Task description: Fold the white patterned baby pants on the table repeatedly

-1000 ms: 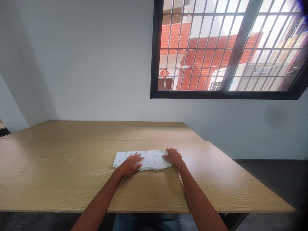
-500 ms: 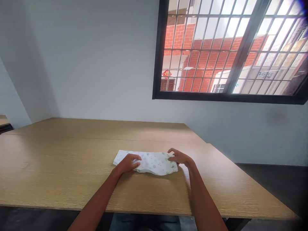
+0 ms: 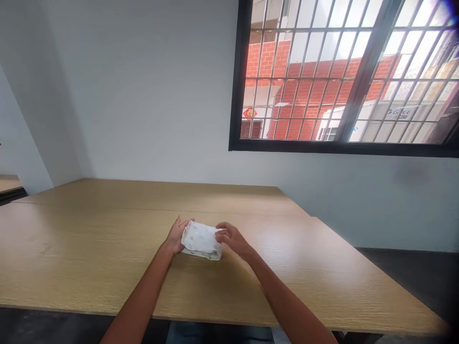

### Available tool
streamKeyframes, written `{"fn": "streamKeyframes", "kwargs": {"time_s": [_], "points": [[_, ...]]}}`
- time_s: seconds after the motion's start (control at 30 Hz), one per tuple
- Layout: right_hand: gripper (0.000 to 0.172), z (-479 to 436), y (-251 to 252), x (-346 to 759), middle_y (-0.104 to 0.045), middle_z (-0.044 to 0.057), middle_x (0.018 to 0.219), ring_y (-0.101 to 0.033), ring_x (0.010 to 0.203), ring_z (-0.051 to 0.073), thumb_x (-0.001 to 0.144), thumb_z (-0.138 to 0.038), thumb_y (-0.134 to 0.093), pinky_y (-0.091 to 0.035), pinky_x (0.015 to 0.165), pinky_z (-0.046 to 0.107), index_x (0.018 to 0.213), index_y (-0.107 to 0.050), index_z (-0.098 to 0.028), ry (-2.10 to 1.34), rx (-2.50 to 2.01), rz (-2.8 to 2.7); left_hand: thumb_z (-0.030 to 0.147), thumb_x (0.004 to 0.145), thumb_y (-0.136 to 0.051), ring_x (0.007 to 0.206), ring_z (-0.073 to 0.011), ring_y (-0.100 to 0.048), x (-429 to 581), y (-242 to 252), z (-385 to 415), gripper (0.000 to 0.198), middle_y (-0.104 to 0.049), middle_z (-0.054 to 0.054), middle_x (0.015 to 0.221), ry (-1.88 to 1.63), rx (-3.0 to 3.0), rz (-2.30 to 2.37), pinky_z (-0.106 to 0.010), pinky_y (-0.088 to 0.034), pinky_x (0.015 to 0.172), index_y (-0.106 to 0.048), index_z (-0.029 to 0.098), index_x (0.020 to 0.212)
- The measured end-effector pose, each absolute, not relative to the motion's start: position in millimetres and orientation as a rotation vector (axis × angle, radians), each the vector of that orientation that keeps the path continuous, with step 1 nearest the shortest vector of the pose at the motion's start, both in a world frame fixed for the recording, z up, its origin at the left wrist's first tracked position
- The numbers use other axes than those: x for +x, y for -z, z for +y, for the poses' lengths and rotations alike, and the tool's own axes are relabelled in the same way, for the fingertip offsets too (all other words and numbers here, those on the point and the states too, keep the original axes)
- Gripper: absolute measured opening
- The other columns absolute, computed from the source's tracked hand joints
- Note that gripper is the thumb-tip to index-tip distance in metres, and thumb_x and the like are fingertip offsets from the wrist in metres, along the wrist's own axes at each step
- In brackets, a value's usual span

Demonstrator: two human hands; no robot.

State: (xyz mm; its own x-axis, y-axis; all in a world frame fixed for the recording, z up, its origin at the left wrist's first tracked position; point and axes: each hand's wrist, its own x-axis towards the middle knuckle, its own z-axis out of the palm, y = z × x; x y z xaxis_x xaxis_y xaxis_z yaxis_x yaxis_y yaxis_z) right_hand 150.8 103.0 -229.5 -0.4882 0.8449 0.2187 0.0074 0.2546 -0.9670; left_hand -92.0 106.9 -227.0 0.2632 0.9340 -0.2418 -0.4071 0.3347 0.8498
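Observation:
A white cloth (image 3: 201,239) with a small printed pattern lies on the table, folded into a compact, layered bundle. My left hand (image 3: 175,236) cups its left end, thumb raised and fingers along the far-left corner; part of those fingers is hidden by the fabric. At the opposite end, my right hand (image 3: 230,237) has its bent fingers on the upper right edge of the bundle. The underside of the cloth is out of sight.
The wide wooden table (image 3: 107,258) reaches back to a pale wall (image 3: 150,95). Its right edge slants away toward a dark floor area (image 3: 401,272). A barred window (image 3: 308,86) is set in the wall at upper right.
The long cloth strip is now folded to about half its length, its right part brought over leftward. My right hand has moved left with it; my left hand has shifted to the left end.

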Motion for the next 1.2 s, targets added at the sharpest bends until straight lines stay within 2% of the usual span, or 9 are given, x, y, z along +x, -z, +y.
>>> {"fn": "streamKeyframes", "kwargs": {"time_s": [0.13,0.23,0.37,0.47,0.6,0.73,0.9,1.07,1.2], "points": [[0.036,94.0,246.5,139.2,-0.056,0.005,0.114,-0.053,0.107,0.018,0.076,-0.032,-0.069,-0.047,0.09,0.031,0.107,-0.059,-0.017,-0.77,-0.778,-2.132,0.045,0.067,-0.064,0.059,-0.0058,-0.053,-96.3,219.9,100.3,0.078,-0.059,-0.001,0.083,-1.076,0.846,0.974,-0.016,-0.046,0.053,-0.034,0.025,0.137],[0.042,85.4,245.8,135.9,-0.054,0.004,0.119,-0.048,0.113,0.019,0.073,-0.031,-0.072,-0.041,0.099,0.032,0.111,-0.057,-0.019,-0.51,-0.707,-2.279,0.021,0.053,-0.069,0.06,-0.0051,-0.054,-97.2,220.6,98.8,0.092,-0.06,-0.001,0.098,-1.217,1.0,1.029,-0.015,-0.046,0.052,-0.033,0.031,0.137],[0.043,82.2,246.8,133.5,-0.054,0.003,0.12,-0.048,0.114,0.018,0.074,-0.023,-0.071,-0.039,0.1,0.029,0.115,-0.058,-0.019,-0.429,-0.788,-2.358,0.023,0.055,-0.067,0.09,-0.0108,-0.062,-109.7,233.6,113.4,0.082,-0.05,-0.007,0.133,-1.386,1.057,1.056,-0.016,-0.053,0.064,-0.04,0.031,0.132],[0.039,83.2,249.3,132.1,-0.056,0.002,0.12,-0.049,0.114,0.018,0.08,-0.021,-0.066,-0.039,0.101,0.029,0.118,-0.06,-0.02,-0.401,-0.853,-2.399,0.02,0.058,-0.061,0.11,-0.0123,-0.059,-122.2,249.0,129.7,0.067,-0.055,-0.007,0.129,-1.392,1.257,1.342,-0.02,-0.055,0.089,-0.051,0.023,0.124],[0.03,85.2,249.9,133.0,-0.059,0.001,0.116,-0.05,0.111,0.017,0.083,-0.021,-0.063,-0.041,0.098,0.03,0.113,-0.064,-0.021,-0.394,-0.859,-2.45,0.017,0.061,-0.052,0.118,-0.0127,-0.055,-129.1,259.3,137.3,0.057,-0.059,-0.003,0.125,-1.231,1.544,1.568,-0.036,-0.043,0.12,-0.056,0.021,0.118],[0.027,90.3,251.5,138.4,-0.059,0.002,0.11,-0.051,0.107,0.017,0.084,-0.022,-0.061,-0.042,0.094,0.029,0.11,-0.066,-0.021,-0.389,-0.906,-2.46,0.017,0.065,-0.047,0.117,-0.0128,-0.053,-125.6,256.0,127.8,0.057,-0.056,0.0,0.128,-1.057,1.733,1.711,-0.037,-0.043,0.119,-0.055,0.024,0.121],[0.022,93.3,248.5,143.6,-0.06,0.0,0.103,-0.053,0.099,0.015,0.079,-0.019,-0.065,-0.042,0.086,0.026,0.1,-0.066,-0.021,-0.357,-0.991,-2.4,0.024,0.073,-0.037,0.134,-0.0229,-0.037,-112.6,260.4,118.8,0.059,-0.05,-0.008,0.132,-0.784,1.841,2.016,-0.045,-0.03,0.126,-0.047,0.02,0.132],[0.027,90.5,234.4,148.8,-0.062,0.002,0.088,-0.054,0.083,0.017,0.091,-0.043,-0.06,-0.037,0.086,0.034,0.087,-0.065,-0.017,-0.102,-1.239,-2.39,0.032,0.078,-0.032,0.147,-0.0211,-0.019,-73.0,266.6,113.1,0.069,-0.021,-0.011,0.153,-0.727,1.767,1.906,-0.041,-0.021,0.132,-0.025,0.019,0.145],[0.019,99.1,235.9,156.1,-0.062,0.003,0.092,-0.054,0.082,0.016,0.096,-0.026,-0.049,-0.037,0.085,0.034,0.092,-0.064,-0.015,0.029,-1.32,-2.266,0.037,0.08,-0.033,0.152,-0.0232,-0.007,-42.6,256.8,100.3,0.067,-0.003,-0.009,0.157,-0.672,1.861,1.824,-0.043,-0.016,0.134,-0.027,0.021,0.144]]}}
